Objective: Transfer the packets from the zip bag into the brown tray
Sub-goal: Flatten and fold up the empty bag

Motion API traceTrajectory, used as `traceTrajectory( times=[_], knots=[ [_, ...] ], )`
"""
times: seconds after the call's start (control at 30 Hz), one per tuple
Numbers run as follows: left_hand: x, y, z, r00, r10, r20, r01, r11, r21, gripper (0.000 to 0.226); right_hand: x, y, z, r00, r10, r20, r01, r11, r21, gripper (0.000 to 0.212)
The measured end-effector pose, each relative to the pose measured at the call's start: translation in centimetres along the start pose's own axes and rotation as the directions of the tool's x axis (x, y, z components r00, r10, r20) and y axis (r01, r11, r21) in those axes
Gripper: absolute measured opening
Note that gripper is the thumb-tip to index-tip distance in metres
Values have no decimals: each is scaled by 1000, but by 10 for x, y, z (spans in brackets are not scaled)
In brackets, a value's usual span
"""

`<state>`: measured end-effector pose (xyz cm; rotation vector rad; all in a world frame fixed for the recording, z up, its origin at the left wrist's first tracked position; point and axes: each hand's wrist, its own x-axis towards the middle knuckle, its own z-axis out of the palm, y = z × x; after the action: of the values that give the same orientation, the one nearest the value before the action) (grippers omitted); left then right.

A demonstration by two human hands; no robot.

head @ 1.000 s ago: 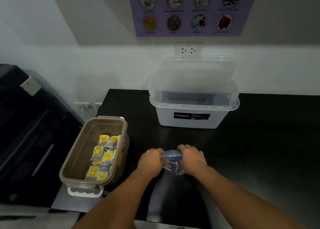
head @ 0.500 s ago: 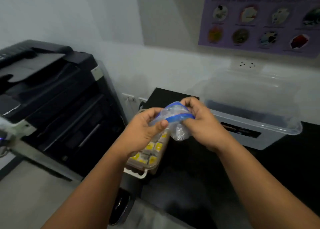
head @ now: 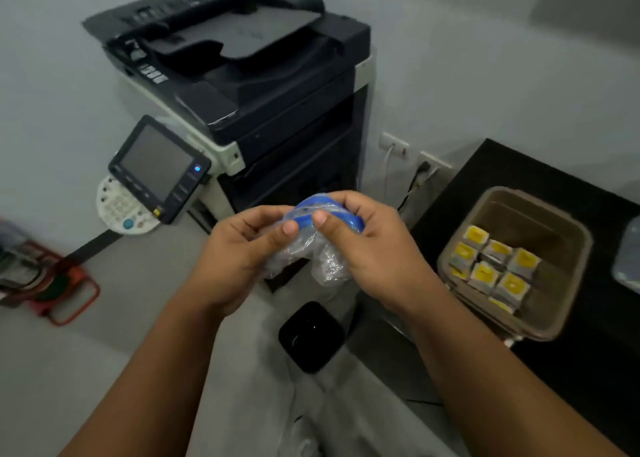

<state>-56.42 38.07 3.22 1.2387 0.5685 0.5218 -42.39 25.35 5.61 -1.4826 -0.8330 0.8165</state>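
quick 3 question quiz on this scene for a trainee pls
1. True or false: the zip bag lies in the brown tray.
2. The yellow-labelled packets are: A in the tray, B in the bag, C scattered outside both.
3. Which hands grip the bag?
Key: 1 false, it is held up beside the tray. 2 A. 3 both, the left hand and the right hand.

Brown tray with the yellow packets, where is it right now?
The brown tray sits at the right of the head view, on the left end of the black counter, just right of the right hand and below the wall sockets.
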Motion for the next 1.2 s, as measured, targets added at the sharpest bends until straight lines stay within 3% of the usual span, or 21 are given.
traceTrajectory(
  times=[0.17, 0.27, 0.4, 0.53, 0.73, 0.83, 0.9, 1.0, 1.1, 1.17, 1.2],
  knots=[
    [2, -56, -91, 972, -157, -178, 149, 987, -55, 53, 33, 82, 70, 989, 136, 53, -137, 990, 33, 16],
    [-3, -108, -126, 934, -253, -252, 240, 967, -85, 30, 43, 148, 91, 962, 249, 113, -259, 962, 81, 16],
    [-7, -182, -154, 886, -347, -308, 355, 934, -31, 22, 50, 236, 111, 904, 387, 183, -409, 907, 104, 24],
    [-5, -261, -182, 847, -407, -340, 448, 893, 48, 23, 59, 327, 128, 845, 493, 206, -506, 862, 13, 29],
    [12, -396, -211, 809, -364, -462, 477, 866, 151, 15, 61, 471, 135, 785, 619, 39, -610, 782, -127, 45],
    [15, -460, -219, 782, -359, -508, 493, 856, 153, 13, 56, 541, 130, 695, 711, -105, -716, 698, -16, 57],
    [14, -501, -223, 769, -351, -534, 501, 850, 162, 13, 47, 590, 124, 620, 756, -210, -762, 644, 68, 49],
    [17, -559, -225, 736, -346, -582, 533, 826, 185, 17, 35, 661, 112, 506, 770, -390, -820, 570, 62, 38],
    [33, -607, -223, 717, -335, -612, 563, 796, 224, 24, 35, 714, 101, 397, 803, -444, -896, 445, 3, 57],
    [48, -634, -217, 750, -302, -588, 557, 768, 316, 30, 38, 740, 96, 327, 837, -439, -931, 364, 0, 71],
    [56, -647, -214, 773, -282, -568, 549, 746, 377, 32, 41, 753, 94, 313, 853, -418, -939, 345, 1, 67]
  ],
)
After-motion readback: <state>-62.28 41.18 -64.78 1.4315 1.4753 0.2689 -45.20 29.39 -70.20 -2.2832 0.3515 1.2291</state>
